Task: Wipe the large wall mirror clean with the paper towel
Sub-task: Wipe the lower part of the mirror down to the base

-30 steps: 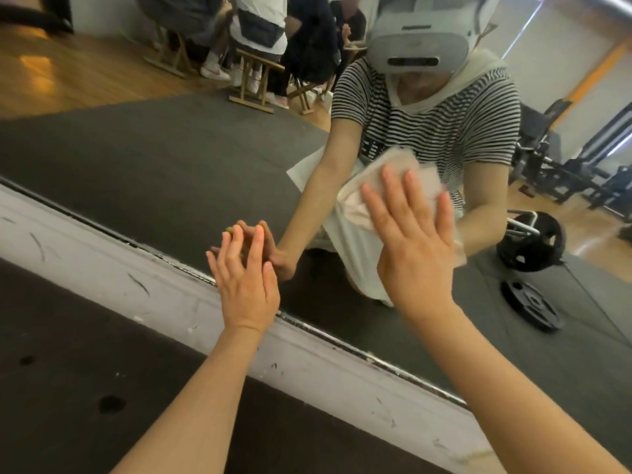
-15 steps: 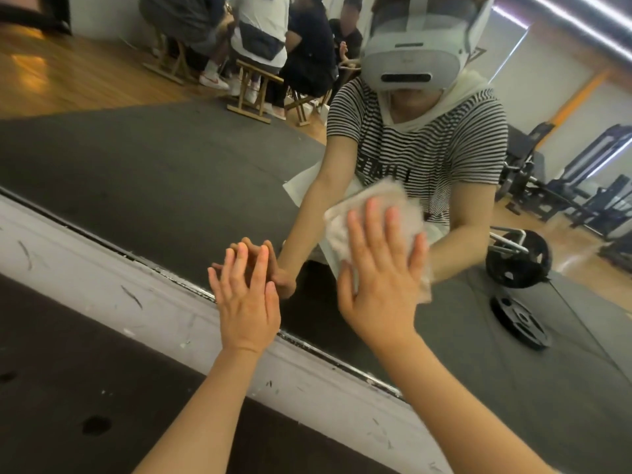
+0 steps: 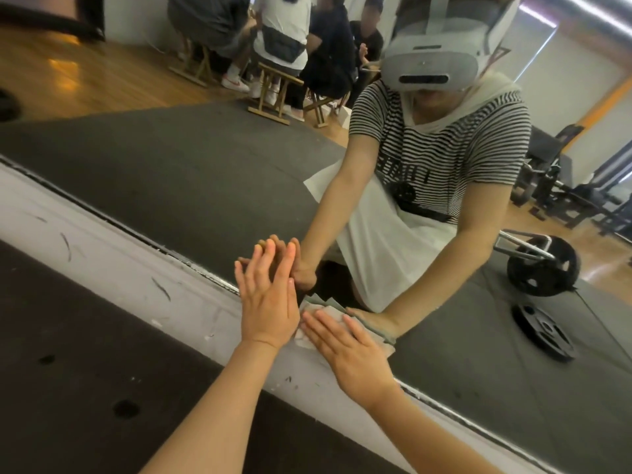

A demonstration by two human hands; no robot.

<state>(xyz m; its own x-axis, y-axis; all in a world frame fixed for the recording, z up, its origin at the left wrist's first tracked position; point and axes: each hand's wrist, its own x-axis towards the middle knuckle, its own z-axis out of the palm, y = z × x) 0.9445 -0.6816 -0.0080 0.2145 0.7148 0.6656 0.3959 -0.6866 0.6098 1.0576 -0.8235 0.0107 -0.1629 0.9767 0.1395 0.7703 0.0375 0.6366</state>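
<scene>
Right hand (image 3: 345, 350) is lying flat, fingers straight and together, pressing the paper towel (image 3: 309, 314) against the wall mirror (image 3: 191, 186) at the glass's bottom edge. No curl to this grip: the towel is being pinned under palm and fingers, not pinched.

Towel is sitting partly on the glass and partly over the white ledge (image 3: 113, 254) just below the mirror, crumpled, its corners poking out past the fingertips on the side toward the other hand.

Left hand (image 3: 268, 295) is also lying open, fingers spread, palm flat on the glass just beside the towel hand, holding nothing. It looks to be bracing the body.

Handling, as judged: the towel is light, soft and thin; it is likely to bunch, roll or tear if dragged by one corner. A flat palm over its middle is giving the best contact. The mirror is stiff, smooth and slippery, so the towel should be sliding easily; the rough bottom rim may be snagging it. Glass is fragile, so even pressure is wiser than leaning hard.

Reflected in the mirror: grey floor mat, weight plates (image 3: 543, 331), seated people on stools.
</scene>
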